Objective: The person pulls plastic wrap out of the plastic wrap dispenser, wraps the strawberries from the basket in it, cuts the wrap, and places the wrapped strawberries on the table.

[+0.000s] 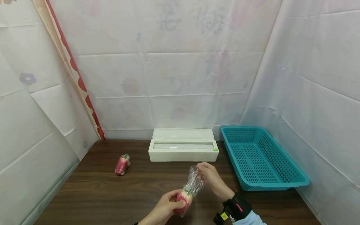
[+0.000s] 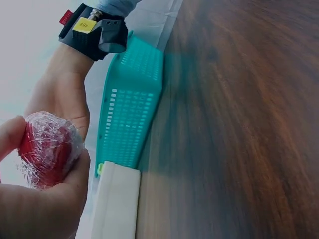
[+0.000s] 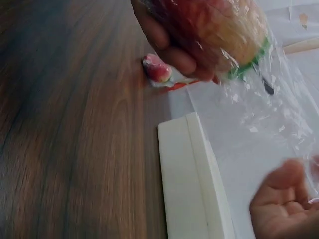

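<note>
My left hand (image 1: pixel 166 204) grips a red strawberry-shaped toy (image 1: pixel 182 200) wrapped in clear cling film, held above the wooden table (image 1: pixel 112 193). In the left wrist view the wrapped toy (image 2: pixel 47 149) sits between my thumb and fingers. My right hand (image 1: pixel 209 175) pinches the loose twisted tail of the film (image 1: pixel 194 179) above the toy. The right wrist view shows the film (image 3: pixel 269 109) stretched from the toy (image 3: pixel 209 30) toward my right fingers (image 3: pixel 284 199). A second wrapped red toy (image 1: pixel 122 164) lies on the table to the left.
A white cling-film dispenser box (image 1: pixel 183 145) stands at the back centre of the table. A teal plastic basket (image 1: pixel 261 157) sits at the right. White sheets hang round the table on three sides.
</note>
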A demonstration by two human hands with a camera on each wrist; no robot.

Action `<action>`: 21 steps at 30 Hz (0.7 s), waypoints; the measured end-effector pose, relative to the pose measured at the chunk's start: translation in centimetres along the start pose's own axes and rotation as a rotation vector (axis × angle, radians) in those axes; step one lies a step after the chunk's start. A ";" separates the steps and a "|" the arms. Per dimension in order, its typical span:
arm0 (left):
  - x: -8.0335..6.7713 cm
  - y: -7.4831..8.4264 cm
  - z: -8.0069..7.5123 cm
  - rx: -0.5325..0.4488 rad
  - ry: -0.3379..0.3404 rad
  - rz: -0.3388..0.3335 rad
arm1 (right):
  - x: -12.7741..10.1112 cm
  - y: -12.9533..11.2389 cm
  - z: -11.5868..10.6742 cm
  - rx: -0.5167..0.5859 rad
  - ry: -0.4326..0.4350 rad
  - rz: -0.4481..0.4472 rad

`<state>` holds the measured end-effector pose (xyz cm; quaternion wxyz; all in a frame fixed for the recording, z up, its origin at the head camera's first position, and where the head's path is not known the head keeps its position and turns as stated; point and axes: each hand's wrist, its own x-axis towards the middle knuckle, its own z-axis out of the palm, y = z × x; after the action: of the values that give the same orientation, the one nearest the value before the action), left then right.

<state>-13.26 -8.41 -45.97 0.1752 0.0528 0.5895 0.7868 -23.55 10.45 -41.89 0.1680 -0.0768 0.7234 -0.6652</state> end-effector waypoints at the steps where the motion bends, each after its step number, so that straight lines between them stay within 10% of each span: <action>1: -0.1 0.0 0.1 0.005 0.005 -0.001 | -0.1 0.0 -0.1 -0.021 -0.036 0.003; 7: -0.1 0.1 0.2 0.036 -0.005 0.004 | -0.2 0.0 -0.2 -0.176 -0.186 -0.008; 21: -0.3 -0.2 -0.1 -0.005 -0.128 0.010 | 0.9 1.1 1.0 -0.206 0.023 -0.165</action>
<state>-12.98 -8.57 -46.18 0.2089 0.1056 0.5749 0.7841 -23.94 9.29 -43.14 0.0957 -0.1454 0.7811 -0.5996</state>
